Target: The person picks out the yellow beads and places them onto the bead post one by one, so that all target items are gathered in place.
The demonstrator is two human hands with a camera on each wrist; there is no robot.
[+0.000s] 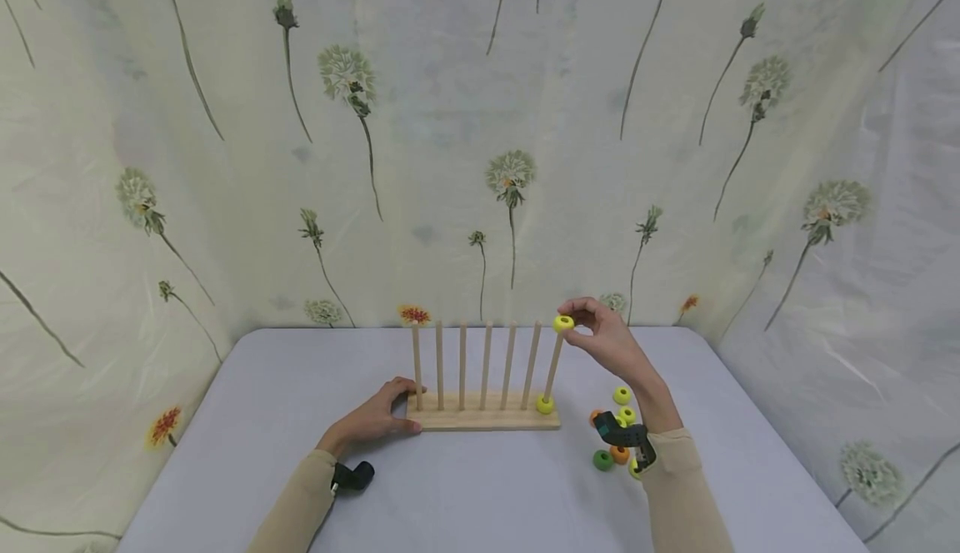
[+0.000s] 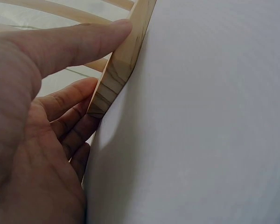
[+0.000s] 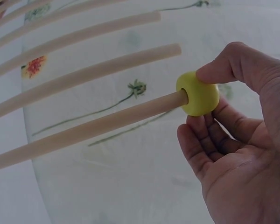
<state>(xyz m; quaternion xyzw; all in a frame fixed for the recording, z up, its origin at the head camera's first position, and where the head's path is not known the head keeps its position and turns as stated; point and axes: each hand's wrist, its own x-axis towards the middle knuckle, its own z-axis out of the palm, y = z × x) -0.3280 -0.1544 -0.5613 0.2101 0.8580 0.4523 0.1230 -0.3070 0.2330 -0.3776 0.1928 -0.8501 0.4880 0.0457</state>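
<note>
A wooden peg stand [image 1: 487, 421] with a row of several upright dowels rests on the table. My left hand [image 1: 378, 411] holds the left end of its base, the thumb in front and the fingers behind; the left wrist view shows the thumb on the base's edge [image 2: 123, 60]. At the top of the rightmost dowel [image 3: 107, 120], my right hand [image 1: 606, 338] pinches a yellow bead [image 3: 198, 94] between thumb and fingers. The dowel's tip is inside the bead's hole. Another yellow bead [image 1: 545, 405] sits at the foot of that same dowel.
Right of the stand lie loose beads: several yellow ones [image 1: 622, 396], a green bead [image 1: 603, 460] and orange ones [image 1: 619, 454], partly hidden by the right wrist's camera. A flowered curtain [image 1: 450, 161] hangs behind the white table [image 1: 480, 495].
</note>
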